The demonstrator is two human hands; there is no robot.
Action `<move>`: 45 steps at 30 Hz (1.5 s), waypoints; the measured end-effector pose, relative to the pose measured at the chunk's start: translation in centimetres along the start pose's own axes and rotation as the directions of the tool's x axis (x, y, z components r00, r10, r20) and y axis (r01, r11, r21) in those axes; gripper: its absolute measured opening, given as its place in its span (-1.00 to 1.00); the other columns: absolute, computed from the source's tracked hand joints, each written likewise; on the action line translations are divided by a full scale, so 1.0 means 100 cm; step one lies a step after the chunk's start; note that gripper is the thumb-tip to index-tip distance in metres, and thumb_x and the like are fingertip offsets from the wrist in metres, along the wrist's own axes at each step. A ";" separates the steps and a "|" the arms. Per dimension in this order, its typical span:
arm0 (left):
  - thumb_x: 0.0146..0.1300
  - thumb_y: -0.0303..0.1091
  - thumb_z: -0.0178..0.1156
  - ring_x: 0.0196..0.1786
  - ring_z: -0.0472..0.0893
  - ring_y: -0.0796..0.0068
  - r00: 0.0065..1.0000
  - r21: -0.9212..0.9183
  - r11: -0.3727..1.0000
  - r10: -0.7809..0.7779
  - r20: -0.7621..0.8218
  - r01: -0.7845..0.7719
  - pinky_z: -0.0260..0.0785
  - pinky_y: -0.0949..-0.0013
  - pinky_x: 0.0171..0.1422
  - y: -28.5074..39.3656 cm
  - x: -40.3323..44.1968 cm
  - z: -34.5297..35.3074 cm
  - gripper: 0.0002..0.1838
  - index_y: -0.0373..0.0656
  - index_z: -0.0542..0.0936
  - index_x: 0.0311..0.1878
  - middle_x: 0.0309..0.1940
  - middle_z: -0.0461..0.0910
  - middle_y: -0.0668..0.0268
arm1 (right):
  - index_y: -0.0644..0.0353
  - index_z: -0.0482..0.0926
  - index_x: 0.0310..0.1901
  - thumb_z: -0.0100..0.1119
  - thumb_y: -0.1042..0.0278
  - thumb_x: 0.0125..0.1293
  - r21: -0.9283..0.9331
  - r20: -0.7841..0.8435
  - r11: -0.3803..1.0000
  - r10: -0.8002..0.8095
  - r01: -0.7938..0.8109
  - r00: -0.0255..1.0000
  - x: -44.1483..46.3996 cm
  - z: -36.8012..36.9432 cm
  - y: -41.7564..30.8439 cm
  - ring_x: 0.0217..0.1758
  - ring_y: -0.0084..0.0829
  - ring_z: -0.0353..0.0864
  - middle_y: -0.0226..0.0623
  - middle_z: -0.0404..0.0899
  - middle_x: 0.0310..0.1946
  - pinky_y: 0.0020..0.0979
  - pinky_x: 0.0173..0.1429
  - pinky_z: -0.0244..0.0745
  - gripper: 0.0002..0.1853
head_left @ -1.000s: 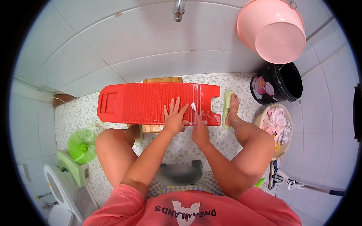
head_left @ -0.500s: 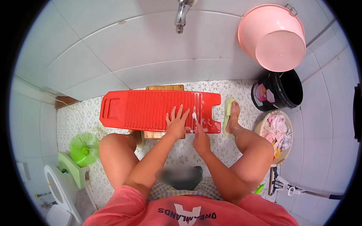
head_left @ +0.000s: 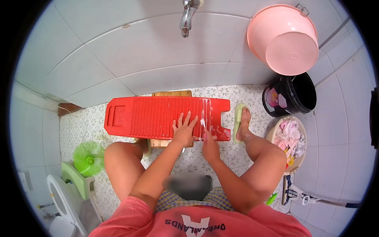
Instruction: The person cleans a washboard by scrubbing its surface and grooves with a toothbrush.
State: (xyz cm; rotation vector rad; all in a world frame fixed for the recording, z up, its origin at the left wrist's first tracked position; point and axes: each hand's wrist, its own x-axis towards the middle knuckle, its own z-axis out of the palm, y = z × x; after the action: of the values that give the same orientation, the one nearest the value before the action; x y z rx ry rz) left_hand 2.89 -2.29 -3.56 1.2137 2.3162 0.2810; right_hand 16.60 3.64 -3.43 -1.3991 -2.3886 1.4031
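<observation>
A red plastic washboard (head_left: 146, 114) lies across a wooden stool (head_left: 161, 143) in front of me. My left hand (head_left: 184, 132) rests on its ridges with the fingers spread. To the right of it, my right hand (head_left: 211, 149) is closed round the pink handle of a toothbrush (head_left: 203, 124). The white brush head touches the ridges near the notched end, where white foam lies in streaks and patches. Part of the handle is hidden in my fingers. A small white spot shows just below my left wrist.
A silver tap (head_left: 186, 23) juts from the tiled wall. At right are a pink bucket (head_left: 292, 43), a black bucket (head_left: 276, 96) and a basin (head_left: 303, 152) of clothes. A green translucent object (head_left: 87, 158), a green stool (head_left: 75, 177) and a toilet (head_left: 59, 193) stand at left.
The view has shifted slightly. A small white spot now shows below my left wrist. Both hands stay in nearly the same places on and over the washboard.
</observation>
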 end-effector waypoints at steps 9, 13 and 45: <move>-0.13 -0.13 0.48 0.53 -0.16 0.04 1.000 0.004 1.000 -0.005 -0.024 0.005 -0.24 -0.22 0.47 0.002 -0.001 -0.004 0.03 0.22 0.13 0.45 0.52 -0.14 0.23 | -0.03 0.23 0.34 -0.20 0.28 0.44 -0.075 -0.159 0.975 -0.217 0.207 0.963 0.044 0.016 0.009 -0.03 0.05 0.56 0.03 0.55 -0.02 -0.01 -0.04 0.45 -0.56; -0.14 -0.15 0.50 0.53 -0.15 0.06 1.000 -0.029 0.999 -0.019 -0.017 0.019 -0.26 -0.22 0.48 0.005 -0.003 -0.005 0.03 0.18 0.15 0.44 0.51 -0.10 0.23 | -0.03 0.23 0.34 -0.20 0.26 0.43 -0.040 0.036 0.999 -0.010 0.011 0.999 0.054 -0.002 -0.009 0.00 0.06 0.55 0.09 0.50 0.05 0.01 0.01 0.44 -0.55; -0.16 -0.16 0.50 0.53 -0.14 0.09 0.998 -0.066 0.997 -0.041 -0.039 0.038 -0.27 -0.21 0.48 0.005 0.000 -0.004 0.08 0.22 0.10 0.46 0.50 -0.07 0.26 | 0.00 0.18 0.37 -0.13 0.39 0.39 -0.066 -0.184 0.969 -0.245 0.236 0.952 0.025 0.012 0.014 -0.10 0.15 0.57 0.14 0.51 0.01 0.03 -0.03 0.46 -0.49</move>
State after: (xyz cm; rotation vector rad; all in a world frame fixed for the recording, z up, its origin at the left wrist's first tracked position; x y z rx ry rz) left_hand 3.07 -1.95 -3.00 1.1389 2.3432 0.3673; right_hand 15.59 4.86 -6.05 -1.1431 -2.3802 1.1121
